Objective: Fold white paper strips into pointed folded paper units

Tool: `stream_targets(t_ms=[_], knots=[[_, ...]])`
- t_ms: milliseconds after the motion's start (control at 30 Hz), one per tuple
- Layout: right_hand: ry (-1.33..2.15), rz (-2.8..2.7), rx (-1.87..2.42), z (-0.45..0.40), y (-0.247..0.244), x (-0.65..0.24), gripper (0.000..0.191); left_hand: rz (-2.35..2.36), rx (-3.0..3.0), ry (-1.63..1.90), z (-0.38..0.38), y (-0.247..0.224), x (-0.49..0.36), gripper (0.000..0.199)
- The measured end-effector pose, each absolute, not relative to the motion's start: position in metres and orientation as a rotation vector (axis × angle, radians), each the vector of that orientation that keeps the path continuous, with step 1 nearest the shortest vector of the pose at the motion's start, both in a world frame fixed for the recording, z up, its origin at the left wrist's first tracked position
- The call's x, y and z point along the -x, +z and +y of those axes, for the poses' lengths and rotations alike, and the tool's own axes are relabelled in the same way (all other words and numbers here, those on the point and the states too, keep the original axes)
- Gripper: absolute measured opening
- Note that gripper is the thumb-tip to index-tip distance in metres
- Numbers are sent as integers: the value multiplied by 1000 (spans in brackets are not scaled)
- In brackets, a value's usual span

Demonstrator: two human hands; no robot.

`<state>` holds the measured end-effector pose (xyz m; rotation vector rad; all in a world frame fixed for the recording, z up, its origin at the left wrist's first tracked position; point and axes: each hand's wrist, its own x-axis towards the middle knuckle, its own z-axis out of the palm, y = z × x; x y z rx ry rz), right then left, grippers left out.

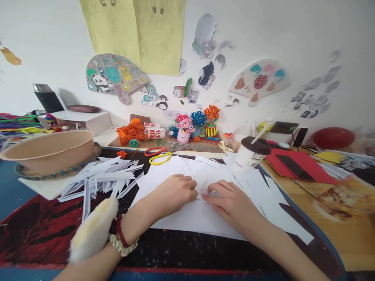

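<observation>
White paper sheets and strips [187,218] cover the middle of the dark mat. Over them, my left hand [178,192] is closed, its fingers curled down at the paper; what they hold is hidden. Just to its right, my right hand [230,201] is bent with thumb and fingers apart, its fingertips close to a small piece of white paper. I cannot make out a firm grip there. A pile of folded white strips [102,177] lies left of my left hand. Scrunchies and a fluffy white band [95,230] circle my left wrist.
Red-handled scissors [155,151] and yellow-handled scissors [160,159] lie beyond the paper. A lidded cup with a straw [249,156] stands on its right rear part. At left is a beige basin [49,152]; flower pots [210,130] stand behind. Red folders [299,166] lie right.
</observation>
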<state>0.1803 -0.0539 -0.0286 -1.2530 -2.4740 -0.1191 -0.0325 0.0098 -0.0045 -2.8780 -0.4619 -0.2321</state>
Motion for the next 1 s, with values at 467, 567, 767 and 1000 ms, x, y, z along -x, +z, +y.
stream_targets(t_ms=[467,567,767,1000], knots=[[-253,-2256,1112,-13,-10,-162,23,-810,2709,-698,19,-6,37,18],[-274,-2198,1023,4,-3,-149,23,-1049,2706,-919,23,-3,43,17],[129,-2007,1068,17,-13,-147,24,-1149,2774,-966,28,0,45,14],[290,-1946,1114,12,-16,-158,20,-1194,2873,-950,26,0,39,13]])
